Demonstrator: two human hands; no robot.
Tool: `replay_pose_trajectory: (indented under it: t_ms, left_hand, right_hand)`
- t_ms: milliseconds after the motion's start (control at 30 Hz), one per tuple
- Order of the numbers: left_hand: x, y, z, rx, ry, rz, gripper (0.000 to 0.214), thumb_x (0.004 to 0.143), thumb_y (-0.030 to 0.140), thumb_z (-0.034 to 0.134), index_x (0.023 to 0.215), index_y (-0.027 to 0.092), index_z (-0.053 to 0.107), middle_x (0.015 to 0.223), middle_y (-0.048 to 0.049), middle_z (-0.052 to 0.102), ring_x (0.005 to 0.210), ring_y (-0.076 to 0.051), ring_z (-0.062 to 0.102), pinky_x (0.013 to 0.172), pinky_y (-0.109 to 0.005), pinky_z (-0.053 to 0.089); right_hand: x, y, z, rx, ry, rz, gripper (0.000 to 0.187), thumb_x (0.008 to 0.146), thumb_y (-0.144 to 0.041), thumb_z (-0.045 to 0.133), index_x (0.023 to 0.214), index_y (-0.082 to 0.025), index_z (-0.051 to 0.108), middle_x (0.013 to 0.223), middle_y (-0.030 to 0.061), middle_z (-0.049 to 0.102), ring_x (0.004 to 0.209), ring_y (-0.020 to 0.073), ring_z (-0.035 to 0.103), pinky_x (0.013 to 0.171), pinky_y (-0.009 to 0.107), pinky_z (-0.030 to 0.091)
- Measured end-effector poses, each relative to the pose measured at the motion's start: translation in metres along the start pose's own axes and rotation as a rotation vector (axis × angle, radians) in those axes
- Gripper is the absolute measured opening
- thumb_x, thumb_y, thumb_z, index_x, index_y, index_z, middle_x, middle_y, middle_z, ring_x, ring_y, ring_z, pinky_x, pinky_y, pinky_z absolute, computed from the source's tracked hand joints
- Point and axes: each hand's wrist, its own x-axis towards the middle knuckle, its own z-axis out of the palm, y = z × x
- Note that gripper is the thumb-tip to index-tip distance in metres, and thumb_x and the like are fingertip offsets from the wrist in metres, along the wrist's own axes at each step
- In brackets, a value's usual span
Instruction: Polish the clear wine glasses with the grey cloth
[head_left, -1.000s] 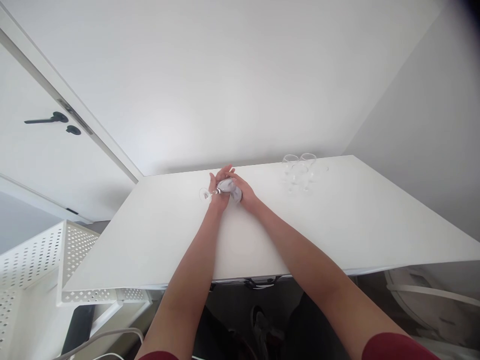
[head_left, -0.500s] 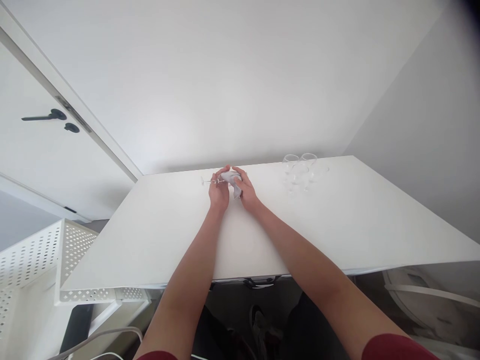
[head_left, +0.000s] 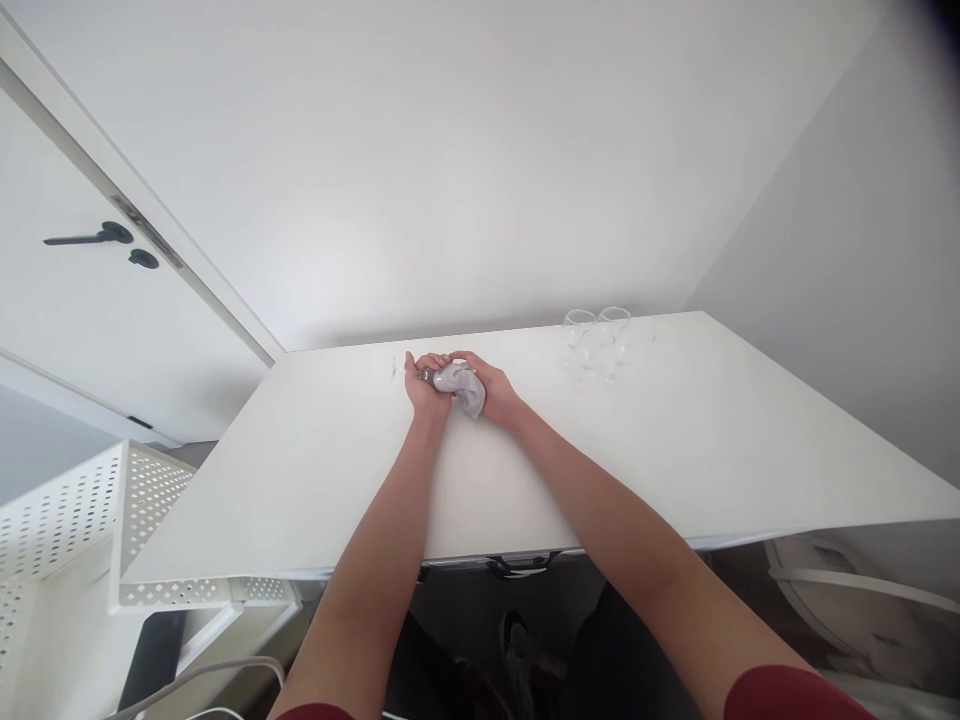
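Observation:
My left hand is closed around a clear wine glass, held sideways above the table. Its foot and stem point left past my fingers. A grey cloth is bunched at the bowl end and covers much of it. My right hand grips the cloth from the right, its fingers curled round the far side. How far the cloth reaches inside the bowl I cannot tell. To the right, several clear stemmed glasses stand close together on the table.
The white table meets a plain wall at its back edge. At left are a door with a black handle and a white perforated rack beside the table. Black drawer handles show below the front edge.
Both hands have come slightly closer to me, the left one also shifting left. The glass has moved with them, and more of the grey cloth shows between the hands.

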Motion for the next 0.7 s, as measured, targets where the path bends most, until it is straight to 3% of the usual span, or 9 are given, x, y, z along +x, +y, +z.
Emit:
replay_pose_trajectory:
  t_ms: [100, 300, 400, 500, 600, 700]
  left_hand:
    - [-0.001, -0.001, 0.0, -0.055, -0.004, -0.002, 0.056, 0.097, 0.06, 0.054, 0.055, 0.023, 0.05, 0.07, -0.0055, 0.055, 0.086, -0.022, 0.065, 0.1, -0.044, 0.052]
    - [0.001, 0.002, 0.004, -0.221, 0.102, -0.055, 0.053, 0.104, 0.047, 0.045, 0.06, 0.019, 0.054, 0.075, -0.0054, 0.058, 0.083, -0.018, 0.063, 0.093, -0.037, 0.054]
    - [0.0, 0.003, 0.005, -0.286, 0.109, -0.083, 0.054, 0.106, 0.042, 0.039, 0.06, 0.018, 0.056, 0.076, -0.0052, 0.057, 0.081, -0.016, 0.063, 0.092, -0.036, 0.053]
    - [-0.001, 0.003, 0.005, -0.278, 0.11, -0.095, 0.057, 0.106, 0.044, 0.039, 0.057, 0.018, 0.053, 0.073, -0.0045, 0.055, 0.076, -0.016, 0.06, 0.092, -0.036, 0.053]
    - [-0.002, 0.003, 0.005, -0.238, 0.119, -0.093, 0.058, 0.104, 0.049, 0.044, 0.055, 0.019, 0.049, 0.07, -0.0041, 0.054, 0.074, -0.016, 0.059, 0.092, -0.036, 0.053]
    - [-0.001, 0.003, 0.004, -0.218, 0.162, -0.131, 0.058, 0.103, 0.051, 0.045, 0.054, 0.019, 0.047, 0.07, -0.0042, 0.055, 0.074, -0.016, 0.06, 0.09, -0.036, 0.053]
  right_hand:
    - [0.003, 0.006, 0.0, -0.049, 0.033, -0.079, 0.035, 0.084, -0.054, 0.071, 0.104, -0.026, 0.067, 0.119, 0.0049, 0.069, 0.109, 0.0266, 0.063, 0.096, 0.044, 0.053]
    - [0.001, 0.013, 0.004, -0.291, 0.006, -0.142, 0.059, 0.087, -0.054, 0.07, 0.14, -0.035, 0.056, 0.151, 0.0017, 0.055, 0.139, 0.0254, 0.05, 0.12, 0.044, 0.038]
    - [0.0, 0.012, 0.005, -0.403, 0.022, -0.158, 0.055, 0.089, -0.053, 0.068, 0.14, -0.034, 0.058, 0.153, 0.001, 0.053, 0.146, 0.0235, 0.042, 0.125, 0.043, 0.03]
    - [0.0, 0.009, 0.004, -0.361, 0.029, -0.071, 0.048, 0.09, -0.053, 0.068, 0.133, -0.034, 0.063, 0.151, 0.0007, 0.055, 0.143, 0.024, 0.046, 0.12, 0.042, 0.038]
    - [-0.001, 0.005, 0.003, -0.195, -0.003, 0.022, 0.046, 0.09, -0.055, 0.066, 0.131, -0.034, 0.064, 0.148, 0.0021, 0.058, 0.13, 0.0252, 0.058, 0.105, 0.042, 0.051]
    - [-0.003, 0.002, 0.002, -0.099, -0.038, 0.017, 0.048, 0.082, -0.046, 0.077, 0.127, -0.03, 0.067, 0.14, 0.0045, 0.064, 0.122, 0.0262, 0.062, 0.098, 0.04, 0.054]
